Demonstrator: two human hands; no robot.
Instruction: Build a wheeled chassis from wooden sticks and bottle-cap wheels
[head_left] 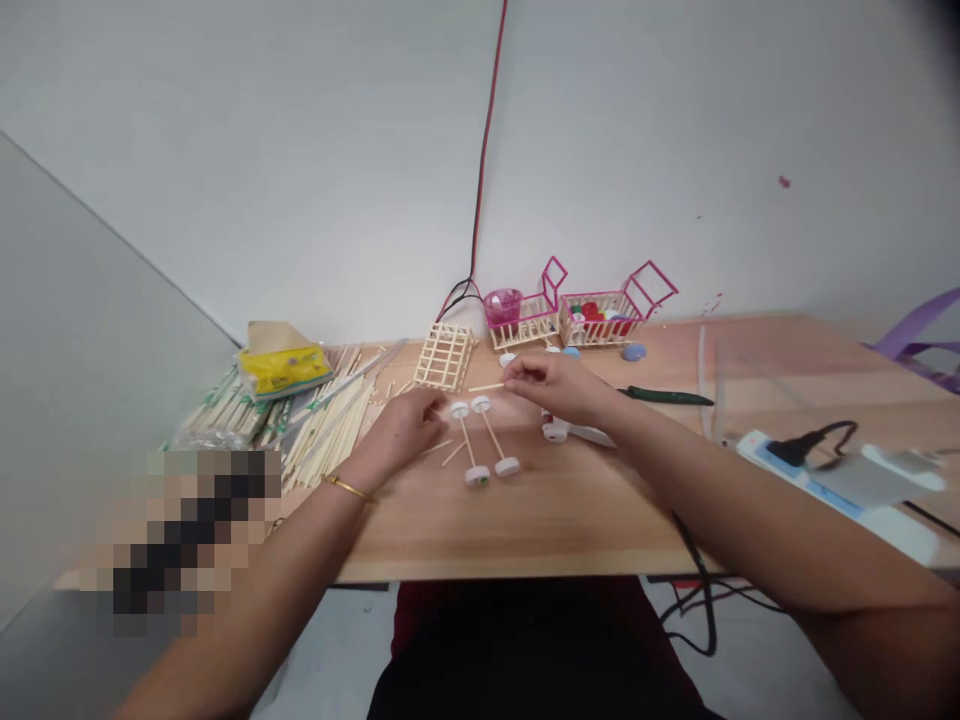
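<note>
Between the thumb and fingers of my right hand (553,385) is a short wooden stick (486,387), its free end pointing left. My left hand (409,432) is curled beside the near wheel pairs, its fingertips bunched; whatever they hold, if anything, is hidden. In front of both hands lie two stick axles (491,435) with white bottle caps (477,476) on their ends, side by side on the table. Just beyond them rests a small lattice frame of sticks (444,356). Loose short sticks (453,455) lie next to my left hand.
Two stick carts with pink trim (601,318) stand against the wall, one holding coloured caps. Long sticks (330,430) and a yellow packet (285,368) are at left. A glue gun (556,430) lies under my right forearm; green-handled pliers (667,397) and a power strip (810,485) are at right.
</note>
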